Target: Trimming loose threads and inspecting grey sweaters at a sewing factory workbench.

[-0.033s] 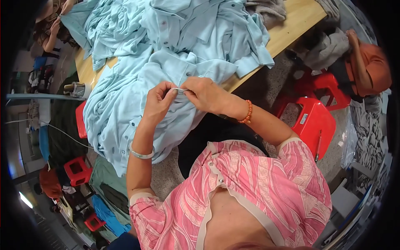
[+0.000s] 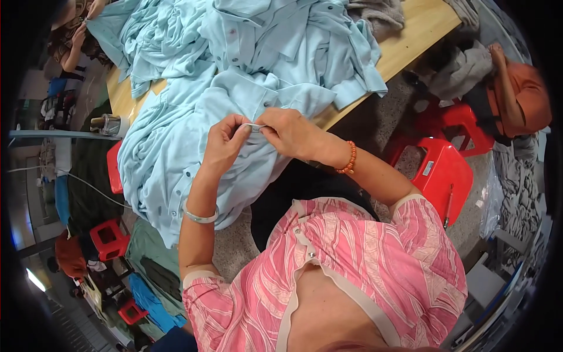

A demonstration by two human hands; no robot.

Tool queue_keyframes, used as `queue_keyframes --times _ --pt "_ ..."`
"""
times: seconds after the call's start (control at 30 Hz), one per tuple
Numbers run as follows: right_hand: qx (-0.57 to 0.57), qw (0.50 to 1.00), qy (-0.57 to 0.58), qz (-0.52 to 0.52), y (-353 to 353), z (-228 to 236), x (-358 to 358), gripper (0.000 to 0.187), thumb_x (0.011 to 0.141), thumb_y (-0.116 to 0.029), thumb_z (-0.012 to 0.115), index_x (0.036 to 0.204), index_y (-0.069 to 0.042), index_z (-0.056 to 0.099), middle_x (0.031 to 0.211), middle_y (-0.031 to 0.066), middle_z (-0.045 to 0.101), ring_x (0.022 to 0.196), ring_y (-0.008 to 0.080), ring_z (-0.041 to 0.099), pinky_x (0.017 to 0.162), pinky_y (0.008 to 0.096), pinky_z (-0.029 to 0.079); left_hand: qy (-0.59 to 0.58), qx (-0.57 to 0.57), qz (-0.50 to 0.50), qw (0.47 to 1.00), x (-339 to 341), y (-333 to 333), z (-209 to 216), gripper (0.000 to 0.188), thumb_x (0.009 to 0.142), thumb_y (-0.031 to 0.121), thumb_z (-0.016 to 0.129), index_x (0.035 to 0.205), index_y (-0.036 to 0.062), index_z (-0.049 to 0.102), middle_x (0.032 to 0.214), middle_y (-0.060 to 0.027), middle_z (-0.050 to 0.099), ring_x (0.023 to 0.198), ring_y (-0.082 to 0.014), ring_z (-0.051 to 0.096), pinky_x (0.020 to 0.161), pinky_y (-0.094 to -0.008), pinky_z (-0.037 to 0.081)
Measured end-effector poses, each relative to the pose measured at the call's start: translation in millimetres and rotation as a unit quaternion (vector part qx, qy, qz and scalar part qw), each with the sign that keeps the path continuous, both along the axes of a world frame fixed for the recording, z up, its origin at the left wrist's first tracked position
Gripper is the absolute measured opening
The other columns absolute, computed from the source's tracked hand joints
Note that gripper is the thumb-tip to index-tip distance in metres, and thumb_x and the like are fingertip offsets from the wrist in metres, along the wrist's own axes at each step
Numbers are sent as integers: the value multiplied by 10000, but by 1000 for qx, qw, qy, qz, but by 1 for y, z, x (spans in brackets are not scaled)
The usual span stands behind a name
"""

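Observation:
Both hands meet over a light blue buttoned shirt (image 2: 170,146) that drapes over the table's near edge toward my lap. My left hand (image 2: 224,144), with a pale bangle on its wrist, is closed in a pinch on a narrow edge of the shirt. Close beside it, my right hand (image 2: 290,134) pinches the same strip of fabric; an orange bead bracelet (image 2: 350,157) circles that wrist. Between the fingertips a short length of the edge is stretched. Dark buttons show along the shirt's placket. Fingers hide whatever small part lies within the pinch.
More light blue shirts (image 2: 258,41) are heaped across the wooden table (image 2: 419,29), with a grey-brown garment (image 2: 378,14) behind. Red stools (image 2: 440,173) stand to the right, near a person in orange (image 2: 522,97) holding grey cloth. Another person's hands (image 2: 79,38) touch the heap at far left.

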State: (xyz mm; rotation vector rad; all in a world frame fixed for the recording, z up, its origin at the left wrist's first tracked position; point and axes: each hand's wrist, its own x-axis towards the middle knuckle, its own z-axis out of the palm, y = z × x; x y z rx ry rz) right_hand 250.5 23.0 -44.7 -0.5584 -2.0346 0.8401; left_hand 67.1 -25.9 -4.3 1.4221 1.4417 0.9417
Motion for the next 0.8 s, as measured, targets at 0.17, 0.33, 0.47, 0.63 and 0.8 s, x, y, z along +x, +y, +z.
queue_keyframes --times 0.17,0.33,0.47,0.63,0.8 --pt "-25 1000 9 14 -3 -1 1 110 784 -25 593 881 24 613 780 169 599 711 350 593 636 386 467 -7 -24 0 1000 1 -9 2 85 902 90 566 886 11 593 690 75 499 596 0 384 515 -172 299" --pt "-28 998 13 60 3 4 1 112 774 -38 617 869 22 622 756 160 606 675 321 593 610 363 463 -14 -19 0 1000 -4 -14 0 80 904 89 563 888 15 588 697 74 496 610 -3 393 524 -171 306" --pt "-72 991 7 108 9 10 3 124 778 -65 633 865 23 625 727 134 606 635 268 579 592 323 457 -8 -15 -11 1000 -2 -13 8 90 911 93 555 884 13 585 717 74 501 628 -12 407 541 -173 324" --pt "-132 979 -68 139 17 19 19 148 791 -111 632 875 11 636 756 127 631 664 275 601 623 321 475 136 20 -2 991 -10 -20 8 80 905 96 567 927 21 582 731 49 525 623 -24 397 538 -192 317" --pt "-17 988 -142 60 27 18 36 165 799 -143 623 852 11 651 829 149 656 758 309 633 687 363 496 374 122 56 917 -3 -26 12 130 835 58 600 959 22 585 838 -60 605 718 -181 544 653 -286 406"
